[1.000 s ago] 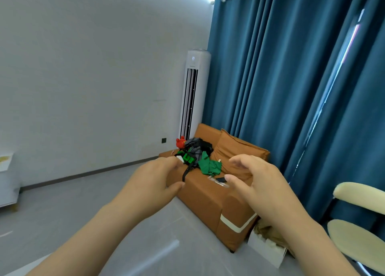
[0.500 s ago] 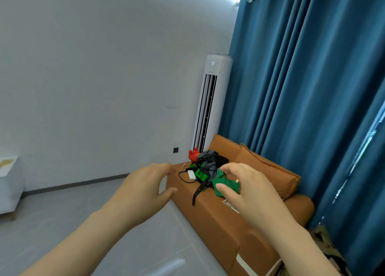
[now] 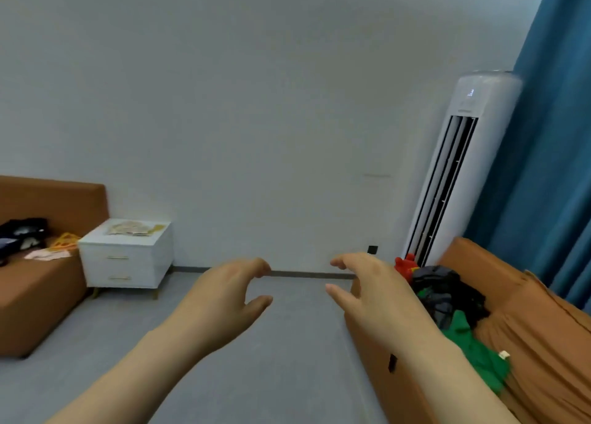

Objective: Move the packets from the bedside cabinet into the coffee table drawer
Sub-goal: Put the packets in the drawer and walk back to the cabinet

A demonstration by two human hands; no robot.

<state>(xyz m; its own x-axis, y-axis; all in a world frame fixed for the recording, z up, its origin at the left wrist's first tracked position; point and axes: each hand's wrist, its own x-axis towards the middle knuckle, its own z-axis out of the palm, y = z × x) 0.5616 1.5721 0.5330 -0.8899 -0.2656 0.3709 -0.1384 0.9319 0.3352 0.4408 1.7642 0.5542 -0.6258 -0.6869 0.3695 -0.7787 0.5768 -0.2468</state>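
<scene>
- Two bare hands: left hand (image 3: 220,302), right hand (image 3: 374,295).
- One white bedside cabinet (image 3: 166,254), two drawers (image 3: 134,259).
- Packets (image 3: 134,228) heaped on the cabinet's top, too blurred to count.
- Two orange sofas: left sofa (image 3: 38,289), right sofa (image 3: 527,327).
- One air conditioner (image 3: 460,168).
- One blue curtain (image 3: 550,168).
- One red toy (image 3: 404,265), one green garment (image 3: 473,353).

Ahead on your left, the white two-drawer bedside cabinet (image 3: 125,267) stands on the grey floor (image 3: 271,359), with pale flat packets (image 3: 135,228) spread on its top. Just beside it, a brown upholstered couch (image 3: 38,299) carries dark clothing (image 3: 22,234) and an orange hanger (image 3: 65,241).
</scene>
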